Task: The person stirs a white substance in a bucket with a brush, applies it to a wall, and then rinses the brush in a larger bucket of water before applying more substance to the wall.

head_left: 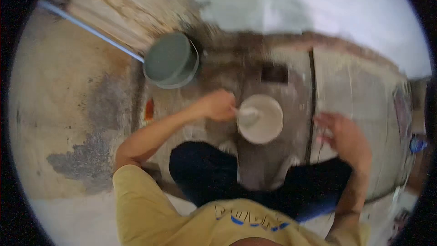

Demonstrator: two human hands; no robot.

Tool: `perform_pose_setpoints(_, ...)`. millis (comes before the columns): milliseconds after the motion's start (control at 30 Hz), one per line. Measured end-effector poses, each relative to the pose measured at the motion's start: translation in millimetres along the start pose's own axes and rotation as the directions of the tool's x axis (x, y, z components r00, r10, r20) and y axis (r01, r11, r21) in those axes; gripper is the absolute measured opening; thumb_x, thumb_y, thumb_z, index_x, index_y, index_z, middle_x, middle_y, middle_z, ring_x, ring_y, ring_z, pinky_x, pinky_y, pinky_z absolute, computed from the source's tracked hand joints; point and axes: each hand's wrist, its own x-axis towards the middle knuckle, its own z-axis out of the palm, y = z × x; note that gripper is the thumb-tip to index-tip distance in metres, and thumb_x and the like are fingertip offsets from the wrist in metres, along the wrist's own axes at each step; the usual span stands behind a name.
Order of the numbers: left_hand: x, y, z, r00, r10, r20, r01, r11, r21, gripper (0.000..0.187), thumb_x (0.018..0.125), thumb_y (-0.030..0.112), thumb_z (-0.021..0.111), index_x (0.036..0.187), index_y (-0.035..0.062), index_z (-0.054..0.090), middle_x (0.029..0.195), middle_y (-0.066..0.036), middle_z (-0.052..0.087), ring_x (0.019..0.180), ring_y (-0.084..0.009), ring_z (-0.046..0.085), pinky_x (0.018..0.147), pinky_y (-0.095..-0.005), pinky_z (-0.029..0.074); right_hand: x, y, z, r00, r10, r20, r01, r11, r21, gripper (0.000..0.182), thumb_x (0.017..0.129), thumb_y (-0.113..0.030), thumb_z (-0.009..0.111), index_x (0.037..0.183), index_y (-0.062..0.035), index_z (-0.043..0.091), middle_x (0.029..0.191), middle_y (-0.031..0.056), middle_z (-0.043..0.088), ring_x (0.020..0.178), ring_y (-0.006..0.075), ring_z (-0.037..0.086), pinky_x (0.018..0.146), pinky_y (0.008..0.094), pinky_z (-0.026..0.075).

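A round whitish bucket (272,125) stands on the floor in front of me, between my feet and the wall. My left hand (221,105) is closed at its left rim. It grips a pale scoop-like tool (248,117), whose broad end dips inside the bucket; blur hides its exact kind. To the right, my right hand (339,135) is held away from the bucket with its fingers apart and nothing in them.
A dark green lidded bucket (168,59) stands at the upper left, beside a long pale-blue pole (91,31). A dark rectangular piece (274,74) lies beyond the whitish bucket. Nearer my left arm is a small orange object (149,109). A dark strip (312,105) crosses the floor.
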Motion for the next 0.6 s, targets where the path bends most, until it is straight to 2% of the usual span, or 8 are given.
perform_pose_setpoints(33, -6.1, 1.2, -0.1, 0.999, -0.046, 0.010, 0.046, 0.998, -0.046, 0.033, 0.077, 0.033, 0.065, 0.079, -0.0002, 0.066, 0.072, -0.022, 0.063, 0.069, -0.0386, 0.062, 0.064, -0.0472, 0.048, -1.0, 3.9, 3.5, 1.000, -0.005, -0.009, 0.005, 1.000, 0.018, 0.044, 0.079, -0.019, 0.064, 0.120, -0.0066, 0.056, 0.123, 0.0158, 0.056, 0.111, 0.0346, 0.053, 0.095, 0.0422, 0.043)
perform_pose_setpoints(100, -20.3, 13.8, 0.5, 0.981, -0.053, -0.188, 0.047, 0.998, -0.036, 0.025, 0.073, 0.022, 0.061, 0.070, -0.0023, 0.064, 0.073, -0.024, 0.062, 0.070, -0.0403, 0.063, 0.062, -0.0443, 0.050, -6.0, 8.7, 11.6, 0.999, 0.012, 0.042, -0.015, 0.997, 0.076, 0.048, 0.077, -0.018, 0.065, 0.122, -0.0067, 0.055, 0.125, 0.0161, 0.055, 0.113, 0.0350, 0.051, 0.096, 0.0423, 0.041)
perform_pose_setpoints(233, -10.0, 27.5, 3.3, 0.989, -0.026, -0.146, 0.032, 0.999, 0.037, 0.025, 0.073, 0.023, 0.062, 0.074, -0.0017, 0.065, 0.073, -0.023, 0.063, 0.072, -0.0403, 0.064, 0.064, -0.0447, 0.051, -2.4, 5.9, 21.2, 0.993, -0.044, 0.111, 0.035, 0.996, 0.082, 0.047, 0.077, -0.017, 0.065, 0.121, -0.0060, 0.055, 0.122, 0.0157, 0.056, 0.112, 0.0353, 0.052, 0.094, 0.0426, 0.043)
perform_pose_setpoints(300, 11.2, 47.9, 12.6, 0.998, -0.055, -0.034, 0.062, 0.957, 0.283, 0.018, 0.073, 0.018, 0.062, 0.075, 0.0006, 0.066, 0.074, -0.021, 0.064, 0.071, -0.0383, 0.064, 0.065, -0.0456, 0.052, -4.7, 8.2, 25.7, 0.989, -0.062, 0.137, 0.052, 0.996, 0.075, 0.046, 0.078, -0.018, 0.064, 0.121, -0.0059, 0.055, 0.118, 0.0154, 0.058, 0.110, 0.0352, 0.054, 0.092, 0.0428, 0.045)
perform_pose_setpoints(333, 21.4, 54.6, 21.9, 0.999, -0.043, -0.015, 0.045, 0.959, 0.280, 0.018, 0.073, 0.018, 0.062, 0.075, 0.0006, 0.066, 0.074, -0.021, 0.064, 0.071, -0.0383, 0.064, 0.065, -0.0456, 0.052, -6.7, 9.1, 27.9, 0.987, -0.040, 0.158, 0.029, 0.997, 0.069, 0.047, 0.077, -0.017, 0.065, 0.121, -0.0058, 0.055, 0.118, 0.0149, 0.058, 0.109, 0.0347, 0.054, 0.091, 0.0427, 0.045)
perform_pose_setpoints(433, 52.7, 62.4, 53.3, 0.982, 0.188, -0.021, -0.164, 0.905, 0.393, 0.011, 0.073, 0.013, 0.061, 0.071, 0.0043, 0.066, 0.071, -0.018, 0.064, 0.068, -0.0348, 0.065, 0.062, -0.0444, 0.053, -9.4, 8.0, 28.7, 0.987, 0.019, 0.162, -0.027, 0.998, 0.052, 0.048, 0.075, -0.016, 0.066, 0.121, -0.0057, 0.055, 0.118, 0.0141, 0.059, 0.108, 0.0337, 0.055, 0.090, 0.0422, 0.046)
perform_pose_setpoints(500, 77.2, 54.6, 78.3, 0.919, 0.390, -0.061, -0.325, 0.834, 0.445, 0.007, 0.071, 0.011, 0.061, 0.070, 0.0079, 0.066, 0.068, -0.015, 0.064, 0.064, -0.0320, 0.065, 0.057, -0.0425, 0.052, -11.7, 6.4, 27.4, 0.988, 0.054, 0.142, -0.061, 0.997, 0.042, 0.048, 0.074, -0.015, 0.067, 0.120, -0.0058, 0.055, 0.118, 0.0137, 0.059, 0.108, 0.0332, 0.055, 0.090, 0.0419, 0.046)
perform_pose_setpoints(600, 111.7, 40.4, 113.1, 0.905, 0.425, -0.006, -0.363, 0.780, 0.510, 0.006, 0.071, 0.010, 0.061, 0.071, 0.0090, 0.067, 0.066, -0.012, 0.064, 0.065, -0.0308, 0.066, 0.056, -0.0413, 0.052, -15.4, 4.8, 24.0, 0.993, -0.003, 0.114, 0.000, 1.000, 0.030, 0.054, 0.074, -0.016, 0.064, 0.126, -0.0074, 0.050, 0.126, 0.0144, 0.054, 0.113, 0.0347, 0.051, 0.094, 0.0433, 0.042)
